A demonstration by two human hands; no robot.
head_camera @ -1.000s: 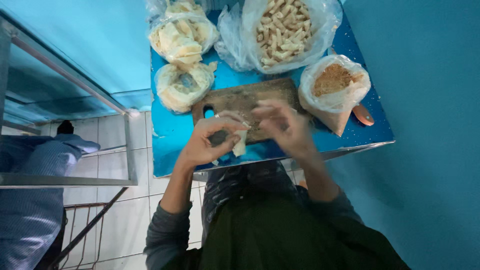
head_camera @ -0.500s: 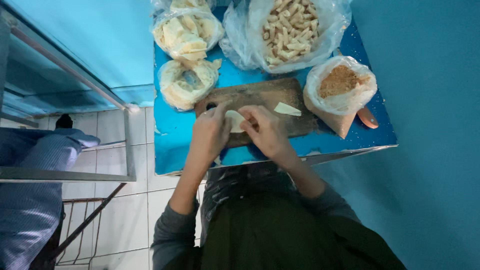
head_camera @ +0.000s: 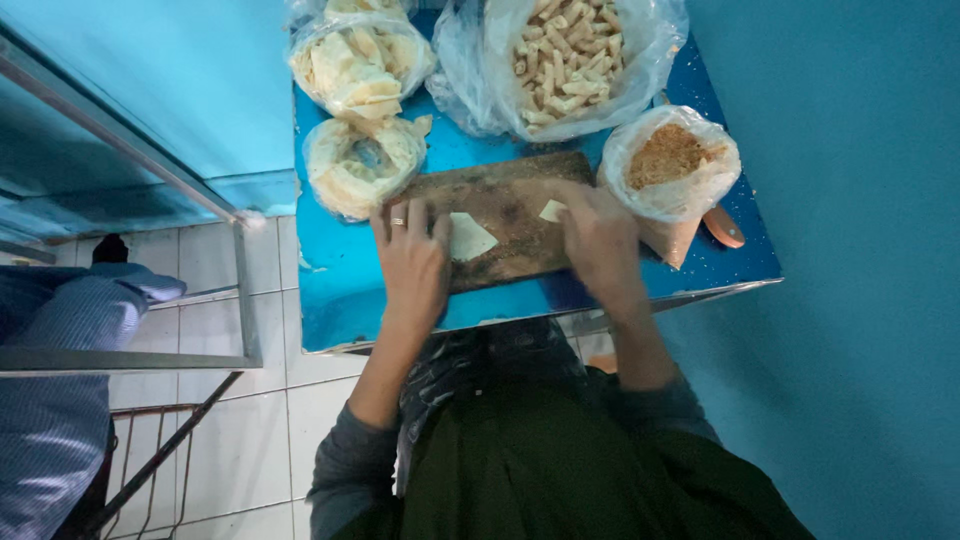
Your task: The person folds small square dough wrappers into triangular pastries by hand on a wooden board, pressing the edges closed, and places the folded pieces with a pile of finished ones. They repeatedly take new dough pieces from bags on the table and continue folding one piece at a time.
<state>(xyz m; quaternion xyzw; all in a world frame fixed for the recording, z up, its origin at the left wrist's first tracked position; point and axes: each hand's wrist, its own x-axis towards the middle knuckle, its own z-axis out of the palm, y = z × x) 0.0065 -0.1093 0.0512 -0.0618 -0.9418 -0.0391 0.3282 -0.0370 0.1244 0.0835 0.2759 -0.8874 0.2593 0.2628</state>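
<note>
The wrapper [head_camera: 470,238], a pale square of thin dough, lies flat on the board [head_camera: 500,225] near its left end, just beside the left hand [head_camera: 412,262]. That hand rests palm down over the board's left edge, fingers stretched out and loosely spread, a ring on one finger; its thumb side touches the wrapper's edge but it grips nothing. The right hand [head_camera: 598,240] lies on the right part of the board, fingers bent slightly down, and its fingertips rest on a smaller scrap [head_camera: 551,211] of the same pale dough; I cannot tell whether it pinches the scrap or only presses on it. The board is dark, worn wood, set across the blue bench [head_camera: 340,300], close to the near edge where the person stands in a dark top with grey sleeves.

Just right of the board sits a clear bag of brown crumbs [head_camera: 668,160], touching the right hand's far side, with an orange handle [head_camera: 724,226] poking out from behind it. Left of the board's far corner is a bag of stacked wrappers [head_camera: 362,165]. Farther back, another bag of pale dough pieces [head_camera: 358,60] sits at the left, and a big bag of rolled sticks [head_camera: 565,55] sits at the right. To the left, beyond the bench, are a metal rail [head_camera: 245,290] and white floor tiles [head_camera: 200,420].
</note>
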